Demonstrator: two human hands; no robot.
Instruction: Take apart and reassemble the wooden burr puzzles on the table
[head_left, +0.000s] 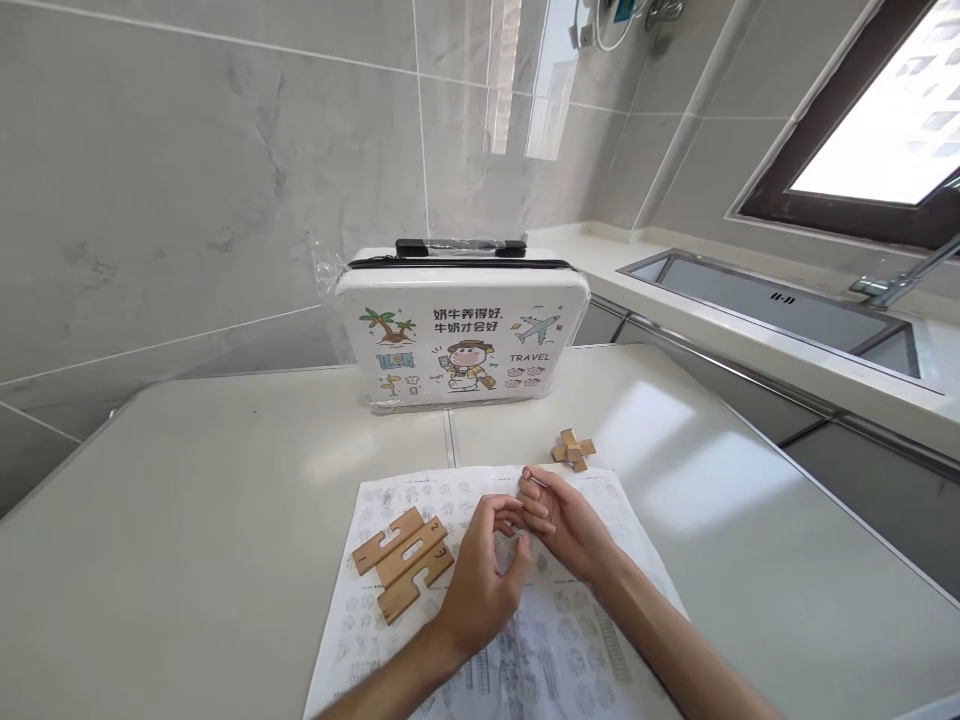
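Observation:
Above a printed instruction sheet, my left hand is open, its fingers curved and its thumb apart. Close against its fingertips is my right hand, with loosely bent fingers and nothing visible in them. To the left of my hands, three flat wooden puzzle pieces with cut-out slots lie side by side on the paper. They carry dark numbers, among them 1 and 2. A small wooden cross-shaped interlocking puzzle rests at the sheet's far edge, just beyond my right hand.
Behind the sheet, a white cartoon-printed suitcase in clear plastic stands against the tiled wall. The pale tabletop extends to both sides. At the right are a counter with a sink, a faucet and a window.

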